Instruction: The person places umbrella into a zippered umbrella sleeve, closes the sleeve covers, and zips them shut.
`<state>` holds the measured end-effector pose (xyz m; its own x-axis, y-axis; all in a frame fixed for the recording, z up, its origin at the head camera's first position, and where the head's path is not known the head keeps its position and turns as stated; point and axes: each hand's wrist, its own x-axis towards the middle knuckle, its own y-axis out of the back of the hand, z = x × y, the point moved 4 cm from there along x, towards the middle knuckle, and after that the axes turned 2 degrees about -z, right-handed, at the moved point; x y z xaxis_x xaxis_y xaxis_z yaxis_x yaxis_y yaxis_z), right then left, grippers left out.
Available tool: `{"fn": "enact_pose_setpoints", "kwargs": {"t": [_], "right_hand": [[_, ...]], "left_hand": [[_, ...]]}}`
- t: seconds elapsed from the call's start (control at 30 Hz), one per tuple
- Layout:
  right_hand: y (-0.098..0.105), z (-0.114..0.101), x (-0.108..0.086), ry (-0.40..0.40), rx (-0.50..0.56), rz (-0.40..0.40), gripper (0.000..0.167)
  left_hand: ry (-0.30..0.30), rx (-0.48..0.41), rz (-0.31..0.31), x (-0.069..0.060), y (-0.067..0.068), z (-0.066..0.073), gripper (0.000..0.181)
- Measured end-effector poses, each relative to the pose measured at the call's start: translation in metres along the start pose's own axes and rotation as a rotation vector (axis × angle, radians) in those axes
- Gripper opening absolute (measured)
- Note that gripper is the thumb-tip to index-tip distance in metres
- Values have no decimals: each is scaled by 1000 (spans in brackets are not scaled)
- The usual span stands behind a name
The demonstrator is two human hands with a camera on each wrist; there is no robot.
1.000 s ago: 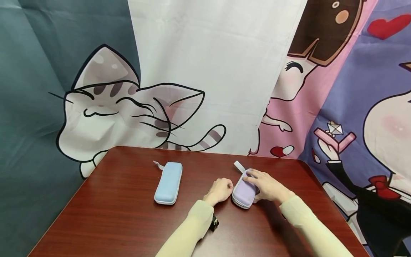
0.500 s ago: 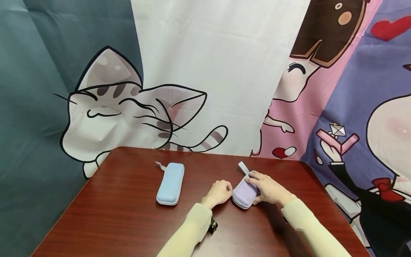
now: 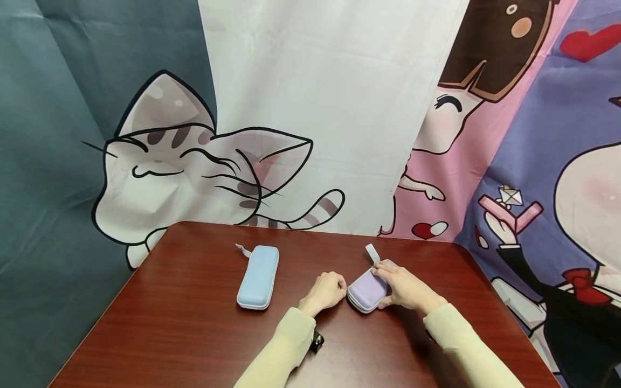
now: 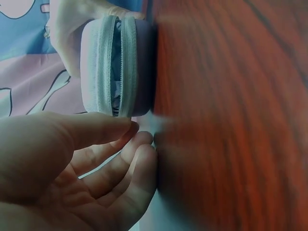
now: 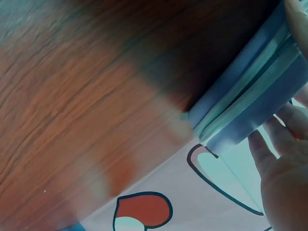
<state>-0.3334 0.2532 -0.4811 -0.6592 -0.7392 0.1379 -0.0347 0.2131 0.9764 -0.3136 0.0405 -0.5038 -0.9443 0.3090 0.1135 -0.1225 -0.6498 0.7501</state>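
Note:
A purple zip case (image 3: pixel 366 292) lies on the table, its pale wrist strap (image 3: pixel 372 253) pointing away from me. My right hand (image 3: pixel 405 287) grips the case from its right side, fingers over the top and thumb at the near side. At the case's left edge, my left hand (image 3: pixel 324 292) has thumb and forefinger pinched at the zipper; the pull itself is hidden by the fingertips. In the left wrist view the zipper (image 4: pixel 117 67) is parted, with a dark gap and something pale inside. The right wrist view shows the case's far side (image 5: pixel 245 103).
A light blue zip case (image 3: pixel 259 277) with a strap lies on the left of the brown wooden table (image 3: pixel 184 328). Behind the table hangs a cartoon-printed cloth (image 3: pixel 339 108). A black band (image 3: pixel 317 341) sits at my left wrist.
The purple case has turned slightly clockwise, its near end shifting left. My left hand has moved a little left along with that end; the right hand keeps its grip.

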Motion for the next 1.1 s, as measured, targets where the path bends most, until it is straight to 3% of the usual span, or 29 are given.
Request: {"fn": "enact_pose_setpoints", "kwargs": {"t": [0.53,0.9,1.1], "right_hand": [[1,-17,8,-151,-164,107,80],[-1,-30,14,-307,-181,126,72],[2,-43,22,-415,-208,106,65]], "left_hand": [[17,4,-21,-7,8,-9,10],[-15,21,16,-11,10,-7,15],[6,3,-16,-13,8,-7,14]]}}
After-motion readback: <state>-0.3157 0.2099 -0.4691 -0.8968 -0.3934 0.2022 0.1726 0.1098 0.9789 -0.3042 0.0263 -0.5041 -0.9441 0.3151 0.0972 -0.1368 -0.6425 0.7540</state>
